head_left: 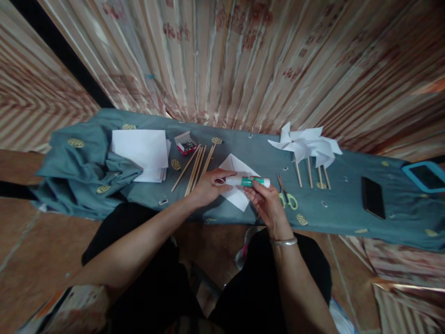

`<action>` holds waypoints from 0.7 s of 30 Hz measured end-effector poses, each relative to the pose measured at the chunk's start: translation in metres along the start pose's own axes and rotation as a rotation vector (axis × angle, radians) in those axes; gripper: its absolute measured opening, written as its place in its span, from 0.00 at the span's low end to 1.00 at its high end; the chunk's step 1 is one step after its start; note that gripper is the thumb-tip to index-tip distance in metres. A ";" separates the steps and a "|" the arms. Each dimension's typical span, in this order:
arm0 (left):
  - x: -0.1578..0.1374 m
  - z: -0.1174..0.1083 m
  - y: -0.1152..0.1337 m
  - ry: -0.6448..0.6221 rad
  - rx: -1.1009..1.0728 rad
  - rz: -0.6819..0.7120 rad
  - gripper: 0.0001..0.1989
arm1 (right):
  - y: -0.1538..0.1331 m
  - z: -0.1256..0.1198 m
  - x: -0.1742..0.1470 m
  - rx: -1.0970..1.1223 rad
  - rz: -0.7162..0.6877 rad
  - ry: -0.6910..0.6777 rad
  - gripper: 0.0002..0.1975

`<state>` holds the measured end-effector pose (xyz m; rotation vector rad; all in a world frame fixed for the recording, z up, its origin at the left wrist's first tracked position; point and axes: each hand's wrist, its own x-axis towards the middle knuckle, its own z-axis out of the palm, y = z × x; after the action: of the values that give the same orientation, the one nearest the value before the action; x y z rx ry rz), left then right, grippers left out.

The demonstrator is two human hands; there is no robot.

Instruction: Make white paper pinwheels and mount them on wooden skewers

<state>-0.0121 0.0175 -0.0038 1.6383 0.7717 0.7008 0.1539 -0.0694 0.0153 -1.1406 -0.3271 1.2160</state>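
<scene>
The left hand's thumb and forefinger (227, 173) are drawn close together, pinching the pale, translucent end of a glue stick (256, 181), with only the tube's thickness between them. The right hand (267, 204) is curled round the other part of the tube, thumb on top near the green label and fingers bent beneath, leaving the white end poking out past the grip. The glue stick lies level above a white paper square (240, 200), which rests cornerwise under both hands with a crease running down from its top corner; whether the tube touches it, I cannot tell. A silver bangle (283, 242) circles the right wrist, below and to the right of the paper square. Just left of the paper square, several thin wooden sticks (195, 170) lie fanned out, and beyond them, farther to its left, come a small red box (187, 146) of metal bits and a stack of white sheets (141, 150). Near the paper square's right side lie scissors (291, 201) with yellow-green handles, partly behind the right hand. Farther right of the paper square are white pinwheels (306, 144) on sticks, overlapping one another, then a black phone (373, 197) and, farthest out, a blue-framed device (427, 176). A grey-green cloth (342, 211) spreads beneath the paper square, and a striped curtain (208, 60) hangs behind it.
</scene>
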 end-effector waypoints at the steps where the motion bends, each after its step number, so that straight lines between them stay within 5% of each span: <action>1: 0.000 0.000 0.000 0.002 0.018 0.016 0.21 | 0.000 -0.001 0.000 -0.006 0.001 -0.004 0.17; 21: -0.017 -0.003 -0.002 -0.010 0.481 0.313 0.16 | 0.015 0.004 -0.004 0.006 0.080 -0.033 0.19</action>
<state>-0.0247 0.0055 -0.0057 2.2309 0.7183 0.7619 0.1405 -0.0724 0.0064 -1.1384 -0.3044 1.3064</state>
